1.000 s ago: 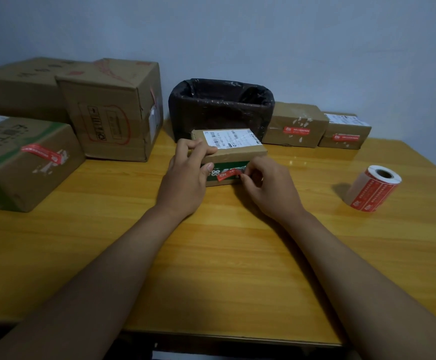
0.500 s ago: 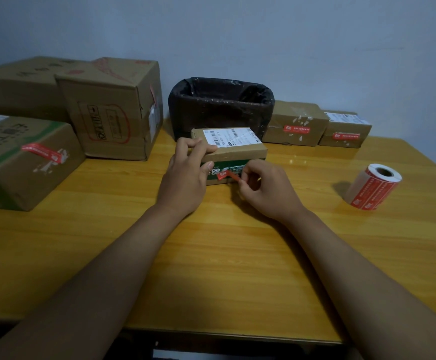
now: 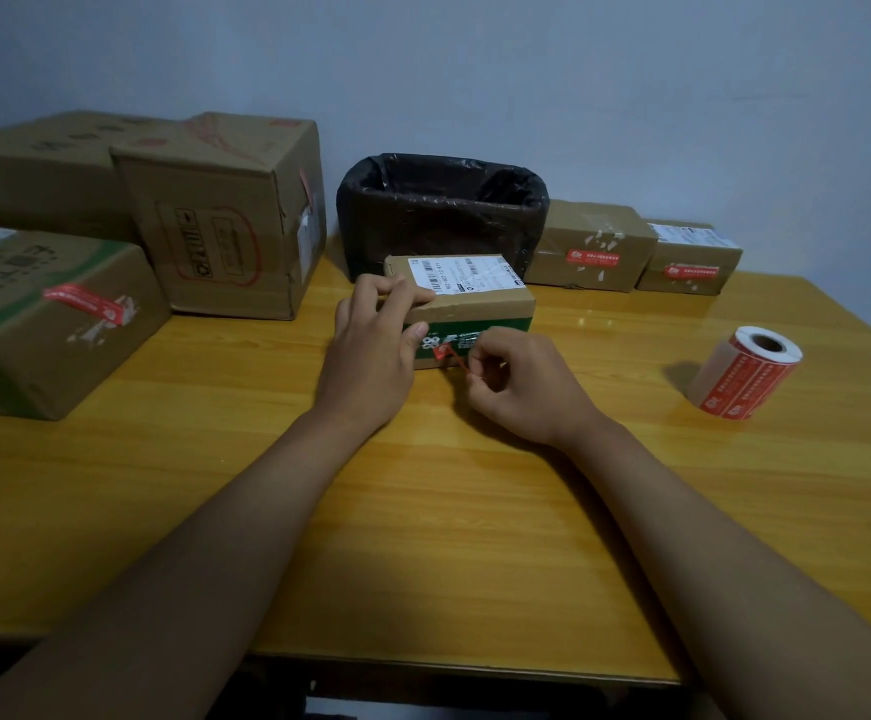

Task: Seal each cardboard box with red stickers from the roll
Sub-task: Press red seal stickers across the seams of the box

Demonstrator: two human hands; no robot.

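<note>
while the left hand steadies a small cardboard box at the middle of the wooden table, its fingers curl over the box's near top edge and its thumb presses the green-printed front face. the right hand sits just in front of the box, low over the table, fingers curled, thumb and forefinger pinching the free end of a red sticker. the sticker's other end clings to the box front, beside the left thumb, and the strip runs down and toward the right hand, twisted thin.

compared with 1 second ago, the right hand has drawn back from the box toward the person, and the sticker, which then lay nearly flat across the front face, now stands peeled away from it for most of its length. the left hand has kept its hold, and the box has not shifted.

the sticker roll lies tipped on its side well to the right. 2 small boxes with red stickers stand at the back right beside a black-lined bin; 3 larger boxes crowd the left, the nearest one also stickered.
</note>
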